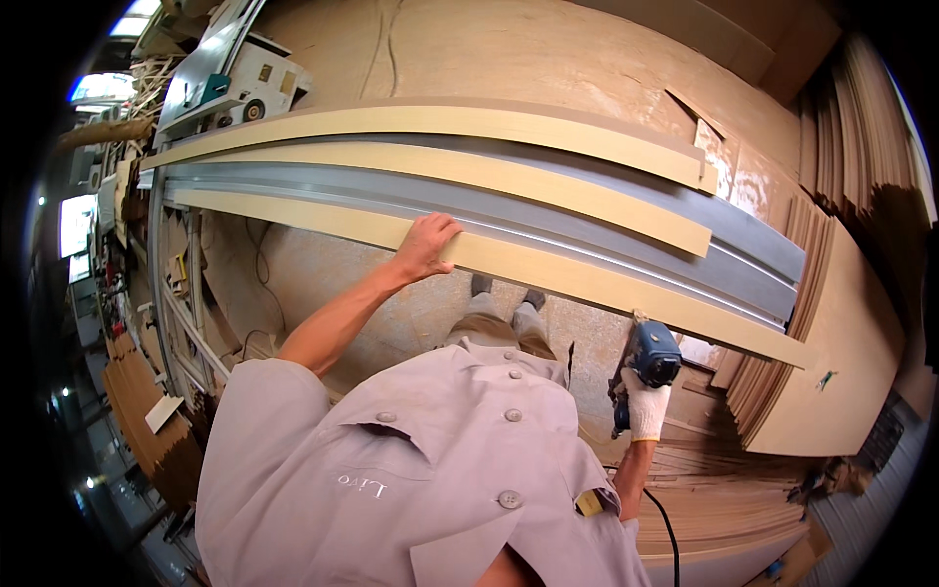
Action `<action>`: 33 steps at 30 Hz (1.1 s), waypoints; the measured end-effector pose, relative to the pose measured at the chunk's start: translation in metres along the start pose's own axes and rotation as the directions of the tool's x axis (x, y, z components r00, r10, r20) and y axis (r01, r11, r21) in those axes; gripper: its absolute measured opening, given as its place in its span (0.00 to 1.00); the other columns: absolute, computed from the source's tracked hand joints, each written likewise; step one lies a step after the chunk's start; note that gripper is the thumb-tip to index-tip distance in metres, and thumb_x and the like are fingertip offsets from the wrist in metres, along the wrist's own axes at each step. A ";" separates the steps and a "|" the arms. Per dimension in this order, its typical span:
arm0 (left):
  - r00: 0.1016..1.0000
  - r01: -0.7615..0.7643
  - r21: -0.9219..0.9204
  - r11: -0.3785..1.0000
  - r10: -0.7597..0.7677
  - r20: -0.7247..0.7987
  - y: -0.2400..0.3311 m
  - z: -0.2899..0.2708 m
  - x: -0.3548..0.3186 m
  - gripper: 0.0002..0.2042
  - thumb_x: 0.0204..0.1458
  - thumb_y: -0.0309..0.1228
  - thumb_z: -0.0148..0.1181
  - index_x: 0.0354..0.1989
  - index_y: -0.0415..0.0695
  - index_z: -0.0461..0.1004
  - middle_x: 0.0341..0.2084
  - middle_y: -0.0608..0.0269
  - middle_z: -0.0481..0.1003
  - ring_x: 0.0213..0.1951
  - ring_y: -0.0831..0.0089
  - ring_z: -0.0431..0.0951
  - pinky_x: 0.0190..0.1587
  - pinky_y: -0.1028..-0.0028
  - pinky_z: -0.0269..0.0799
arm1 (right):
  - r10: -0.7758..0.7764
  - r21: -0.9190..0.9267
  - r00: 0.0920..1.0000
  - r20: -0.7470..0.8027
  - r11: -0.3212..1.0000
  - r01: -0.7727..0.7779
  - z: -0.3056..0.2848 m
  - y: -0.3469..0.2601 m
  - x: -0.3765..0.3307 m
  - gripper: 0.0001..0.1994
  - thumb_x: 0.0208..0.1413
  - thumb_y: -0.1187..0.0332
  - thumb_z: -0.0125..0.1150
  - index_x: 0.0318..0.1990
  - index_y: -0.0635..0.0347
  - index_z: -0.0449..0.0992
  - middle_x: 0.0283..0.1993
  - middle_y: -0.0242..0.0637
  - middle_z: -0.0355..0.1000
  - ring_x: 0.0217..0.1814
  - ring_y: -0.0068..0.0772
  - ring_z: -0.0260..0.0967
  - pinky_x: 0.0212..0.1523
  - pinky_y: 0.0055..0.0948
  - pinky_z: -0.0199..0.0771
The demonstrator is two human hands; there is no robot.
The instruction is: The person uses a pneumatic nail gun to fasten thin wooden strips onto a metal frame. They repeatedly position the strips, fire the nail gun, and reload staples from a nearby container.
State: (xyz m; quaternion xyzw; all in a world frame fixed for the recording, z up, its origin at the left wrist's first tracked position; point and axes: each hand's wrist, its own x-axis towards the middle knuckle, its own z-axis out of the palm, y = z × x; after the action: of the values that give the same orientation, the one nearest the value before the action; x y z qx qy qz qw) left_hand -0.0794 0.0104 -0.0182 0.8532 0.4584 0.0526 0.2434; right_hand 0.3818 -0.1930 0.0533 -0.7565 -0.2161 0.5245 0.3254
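A long, pale yellow board strip lies along the near edge of a grey metal sliding table. My bare left hand grips it near its middle, fingers over the top and thumb at the near edge. In my right hand, which wears a white glove, is a blue corded power tool; its exact kind is unclear. The tool's front end meets the strip's near edge, right of my body. Most of the right fingers are hidden behind the tool. A black cord runs down beside my right arm.
Two more pale strips, a middle one and a far one, rest on the table. Stacked brown panels stand at the right, with more sheets at lower right. A white machine is at the far left.
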 end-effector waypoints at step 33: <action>0.999 -0.005 0.003 1.000 0.005 0.038 0.032 -0.001 0.014 0.38 0.35 0.28 0.80 0.60 0.41 0.72 0.55 0.51 0.74 0.58 0.50 0.74 0.61 0.57 0.71 | 0.017 0.073 0.998 -0.058 0.997 -0.013 -0.020 -0.011 0.002 0.05 0.54 0.77 0.67 0.38 0.66 0.79 0.24 0.34 0.77 0.21 0.25 0.74 0.24 0.28 0.73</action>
State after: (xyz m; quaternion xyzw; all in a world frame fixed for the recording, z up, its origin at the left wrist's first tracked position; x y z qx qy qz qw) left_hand -0.0474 0.0069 -0.0042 0.8555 0.4517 0.0361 0.2507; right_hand 0.4016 -0.1898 0.0649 -0.7610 -0.1816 0.5120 0.3547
